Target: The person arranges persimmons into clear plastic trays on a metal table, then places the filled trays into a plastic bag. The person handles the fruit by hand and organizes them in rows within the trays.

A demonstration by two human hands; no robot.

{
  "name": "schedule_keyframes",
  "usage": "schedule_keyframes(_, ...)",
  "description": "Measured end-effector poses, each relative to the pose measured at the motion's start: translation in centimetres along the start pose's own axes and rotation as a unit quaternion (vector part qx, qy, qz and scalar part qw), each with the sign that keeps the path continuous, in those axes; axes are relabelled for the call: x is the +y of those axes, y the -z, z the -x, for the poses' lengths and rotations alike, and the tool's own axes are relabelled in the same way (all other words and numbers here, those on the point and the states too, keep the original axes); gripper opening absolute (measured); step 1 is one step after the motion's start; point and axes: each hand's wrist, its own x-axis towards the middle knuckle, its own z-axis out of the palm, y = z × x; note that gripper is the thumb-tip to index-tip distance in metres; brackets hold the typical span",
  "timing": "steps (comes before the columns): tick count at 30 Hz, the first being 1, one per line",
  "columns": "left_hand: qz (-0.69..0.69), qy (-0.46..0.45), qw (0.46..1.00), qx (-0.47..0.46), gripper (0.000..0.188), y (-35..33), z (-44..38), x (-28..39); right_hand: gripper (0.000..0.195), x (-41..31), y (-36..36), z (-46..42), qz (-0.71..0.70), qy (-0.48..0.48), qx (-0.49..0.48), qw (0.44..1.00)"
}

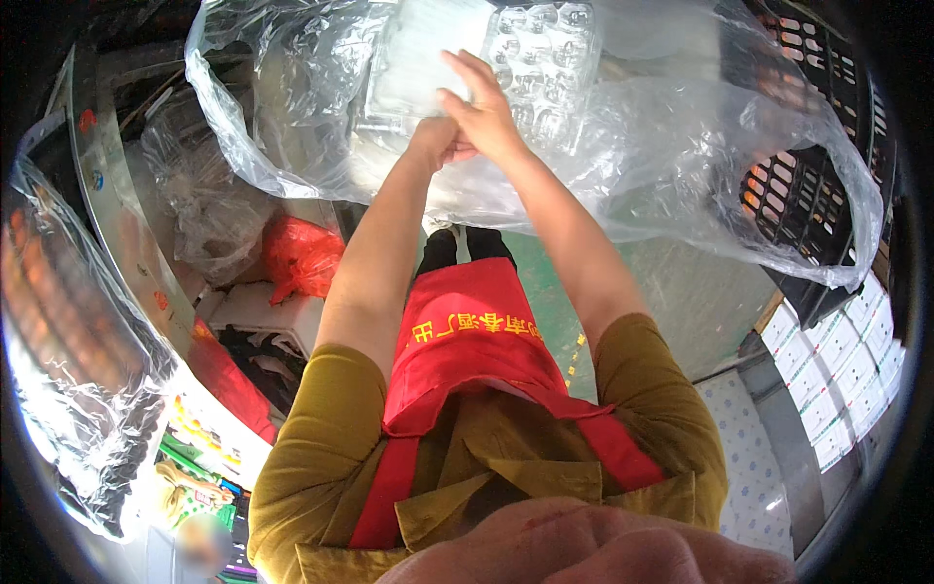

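My left hand (435, 140) and my right hand (487, 117) meet over a large clear plastic bag (657, 153) spread across the work area. The left fingers are bent and partly covered by the right hand; whether they grip anything is hidden. My right thumb and forefinger are spread apart, with its lower fingers curled near the left hand. Just beyond them lies a stack of clear plastic trays: a bright, flat part (419, 66) on the left and rows of round egg-type cups (538, 69) on the right. The bag's film surrounds the trays.
Black slotted crates (795, 197) stand at right, partly behind the bag. Below them are stacked white cartons (839, 372). At left are a red plastic bag (303, 255), crumpled clear bags (204, 197) and a metal-edged counter (117, 190). A person (191, 504) appears at lower left.
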Motion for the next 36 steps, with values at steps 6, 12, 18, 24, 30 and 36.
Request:
schedule_keyframes(6,-0.148,-0.019,0.989,-0.003,0.032,1.2,2.0,-0.1,0.065,2.5,-2.7,-2.7,0.299,-0.039,-0.102,0.948)
schedule_keyframes(12,-0.35,-0.247,0.889,0.162,0.023,3.4,2.9,0.3,0.067,3.7,-3.7,-3.6,0.374,-0.033,-0.112,0.92)
schedule_keyframes(18,-0.322,-0.34,0.857,0.213,0.018,4.0,4.6,0.9,0.063,3.5,-4.8,-4.9,0.478,-0.063,-0.12,0.868)
schedule_keyframes(24,-0.279,-0.408,0.848,0.19,0.015,2.3,9.4,0.0,0.06,-0.3,-1.8,-5.4,0.418,-0.115,-0.214,0.875)
schedule_keyframes(30,-0.325,-0.521,0.774,0.154,0.017,-1.4,18.2,0.3,0.049,-4.2,0.9,0.4,0.26,0.031,-0.076,0.962)
schedule_keyframes(36,-0.353,-0.5,0.772,0.17,0.011,-2.2,24.0,-3.6,0.02,-10.8,4.8,11.9,-0.013,0.027,-0.058,0.998)
